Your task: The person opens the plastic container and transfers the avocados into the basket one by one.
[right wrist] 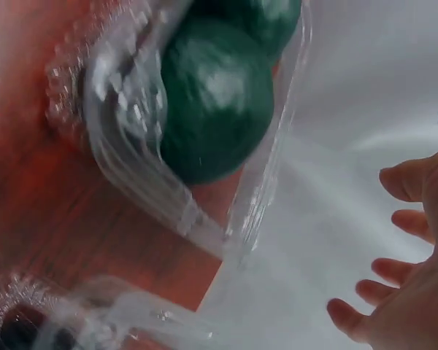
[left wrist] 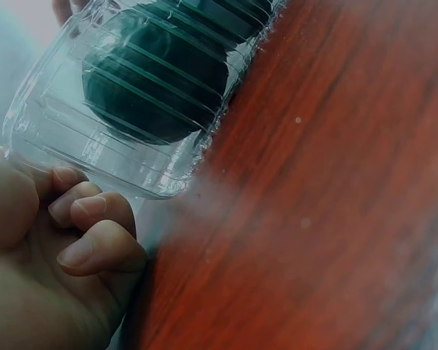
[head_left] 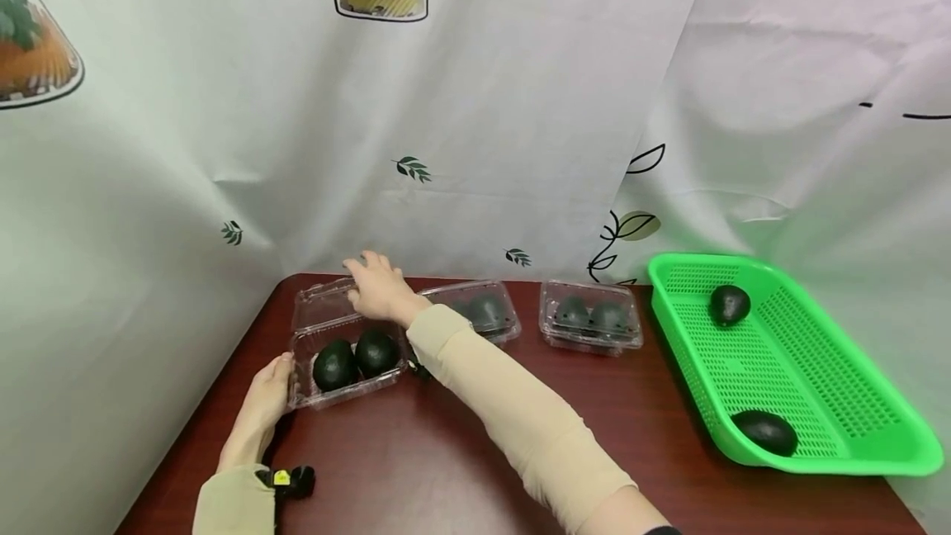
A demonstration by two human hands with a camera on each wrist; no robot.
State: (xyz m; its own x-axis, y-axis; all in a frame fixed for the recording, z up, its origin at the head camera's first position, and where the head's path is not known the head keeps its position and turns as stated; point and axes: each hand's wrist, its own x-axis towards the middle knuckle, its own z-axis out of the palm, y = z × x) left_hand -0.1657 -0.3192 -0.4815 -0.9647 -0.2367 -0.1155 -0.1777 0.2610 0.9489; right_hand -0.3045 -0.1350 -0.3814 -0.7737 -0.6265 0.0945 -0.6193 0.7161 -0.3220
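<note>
An open clear plastic clamshell box (head_left: 349,390) stands at the table's left, its lid (head_left: 321,305) tipped back toward the wall. Two dark avocados, a left avocado (head_left: 336,365) and a right avocado (head_left: 376,352), lie side by side inside. At the box's left end, my left hand (head_left: 266,393) grips the wall; the left wrist view shows curled fingers (left wrist: 95,244) against the corner. My right hand (head_left: 380,291) is above the box's back edge near the lid. In the right wrist view its fingers are spread, apart from the box, and hold nothing.
Right of the open box stand two closed clamshells with avocados, a middle clamshell (head_left: 505,329) and a right clamshell (head_left: 592,341). A green plastic basket (head_left: 743,382) at the far right holds two avocados. A patterned white sheet (head_left: 475,106) hangs behind the table.
</note>
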